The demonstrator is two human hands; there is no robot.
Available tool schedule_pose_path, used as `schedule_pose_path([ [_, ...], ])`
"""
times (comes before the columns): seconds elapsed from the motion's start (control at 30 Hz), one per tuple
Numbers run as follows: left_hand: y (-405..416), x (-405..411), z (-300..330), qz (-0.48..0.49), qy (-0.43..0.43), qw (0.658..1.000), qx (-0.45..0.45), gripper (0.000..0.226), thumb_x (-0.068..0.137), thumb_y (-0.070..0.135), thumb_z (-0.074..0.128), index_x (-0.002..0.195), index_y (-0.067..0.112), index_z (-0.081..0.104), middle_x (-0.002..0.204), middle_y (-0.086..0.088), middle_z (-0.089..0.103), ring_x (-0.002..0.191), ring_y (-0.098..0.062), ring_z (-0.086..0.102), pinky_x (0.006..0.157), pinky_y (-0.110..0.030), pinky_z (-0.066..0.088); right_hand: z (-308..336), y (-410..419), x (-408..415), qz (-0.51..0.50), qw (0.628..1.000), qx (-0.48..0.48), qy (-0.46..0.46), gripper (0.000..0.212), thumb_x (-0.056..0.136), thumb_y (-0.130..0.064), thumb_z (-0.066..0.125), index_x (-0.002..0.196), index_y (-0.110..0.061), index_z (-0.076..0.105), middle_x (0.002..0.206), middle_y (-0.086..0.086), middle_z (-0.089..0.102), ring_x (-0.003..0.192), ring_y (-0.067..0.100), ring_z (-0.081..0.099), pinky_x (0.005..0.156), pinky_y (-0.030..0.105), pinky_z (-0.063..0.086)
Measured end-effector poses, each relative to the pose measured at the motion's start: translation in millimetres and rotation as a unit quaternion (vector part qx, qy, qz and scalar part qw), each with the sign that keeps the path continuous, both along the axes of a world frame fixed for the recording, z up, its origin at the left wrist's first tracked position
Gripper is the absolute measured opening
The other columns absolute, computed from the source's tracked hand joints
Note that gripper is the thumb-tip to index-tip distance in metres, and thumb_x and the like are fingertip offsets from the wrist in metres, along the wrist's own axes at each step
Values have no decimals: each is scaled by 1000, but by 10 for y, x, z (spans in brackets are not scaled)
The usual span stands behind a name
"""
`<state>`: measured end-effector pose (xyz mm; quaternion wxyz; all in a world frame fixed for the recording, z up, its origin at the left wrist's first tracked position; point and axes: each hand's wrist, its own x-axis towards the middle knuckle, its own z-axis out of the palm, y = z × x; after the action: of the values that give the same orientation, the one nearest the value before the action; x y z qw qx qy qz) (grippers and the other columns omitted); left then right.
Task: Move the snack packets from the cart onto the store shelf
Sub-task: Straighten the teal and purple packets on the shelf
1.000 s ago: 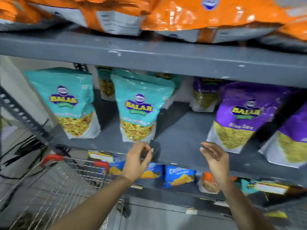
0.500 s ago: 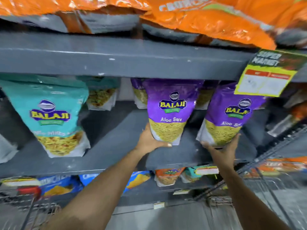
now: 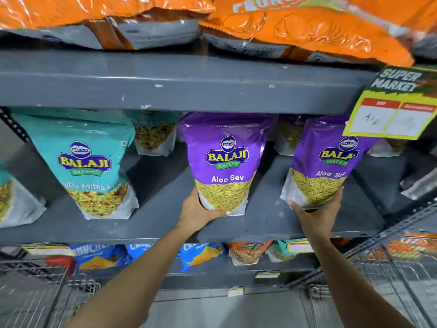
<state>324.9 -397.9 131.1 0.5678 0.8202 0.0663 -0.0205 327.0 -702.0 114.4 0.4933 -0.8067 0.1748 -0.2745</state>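
My left hand point(image 3: 201, 210) cupped the base of one purple Aloo Sev pouch point(image 3: 224, 159) on the grey shelf point(image 3: 267, 216); my right hand point(image 3: 315, 213), at three o'clock, gripped another Aloo Sev pouch point(image 3: 324, 162). Both looked light, crinkly and slippery, best held low by the gusset.

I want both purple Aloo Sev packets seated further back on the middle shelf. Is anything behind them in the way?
Yes. Behind the left purple packet, held by the left hand, and the right purple packet, held by the right hand, another Aloo Sev packet stands at the back of the middle shelf, limiting how far they go.
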Motion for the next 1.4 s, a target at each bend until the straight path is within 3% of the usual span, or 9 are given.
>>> schedule_pose_path([
  [0.1,94,-29,-4,-3,5,1000,-4,83,49,37,94,118,33,48,101,26,58,92,2,57,71,-7,40,20,90,0,0,1000,-1,1,134,50,-19,97,155,-13,14,156,15,32,145,30,31,116,34,27],
  [0.2,147,-38,-9,-8,5,1000,1,85,49,39,94,120,33,48,105,24,60,94,4,57,74,-9,41,36,124,-6,-7,1000,-7,3,136,48,-21,98,155,-16,14,154,15,33,143,33,33,118,44,31],
  [0.3,160,-45,-14,-11,5,1000,2,90,49,43,93,125,31,47,113,16,63,99,-2,59,81,-17,46,53,125,-17,-8,1000,-7,11,136,49,-21,97,155,-16,13,154,15,33,143,33,32,117,43,31],
  [0.5,144,-55,-5,-15,6,1000,-1,92,54,42,91,130,27,42,117,13,59,103,-6,56,73,-9,42,57,137,-54,-17,1000,-6,14,136,51,-22,97,156,-12,10,156,17,31,145,34,29,116,45,30],
  [0.77,130,-54,-11,-14,6,1000,-2,92,56,41,90,131,27,40,118,12,58,103,-6,56,73,-9,42,58,122,-148,-23,999,-18,16,136,53,-23,96,156,-9,8,157,18,28,146,34,26,118,46,27],
  [1.0,162,-29,-69,-1,-5,1000,-9,100,50,48,91,132,31,36,126,9,59,113,-12,58,91,-30,52,62,121,-189,-25,999,-24,11,136,54,-22,96,156,-6,7,157,20,29,145,35,26,116,42,26],
  [1.17,154,-31,-56,0,-3,1000,-13,98,53,41,91,133,31,36,121,13,57,110,-10,56,86,-25,47,64,121,-194,-28,999,-7,17,137,54,-24,96,156,-10,7,157,17,29,146,32,26,115,37,27],
  [1.4,200,-51,-19,-24,6,1000,-13,103,51,45,92,135,33,32,126,14,55,115,-9,55,98,-34,50,115,141,-265,-20,999,-6,27,140,55,-24,96,156,-6,1,159,18,22,149,31,18,120,41,21],
])
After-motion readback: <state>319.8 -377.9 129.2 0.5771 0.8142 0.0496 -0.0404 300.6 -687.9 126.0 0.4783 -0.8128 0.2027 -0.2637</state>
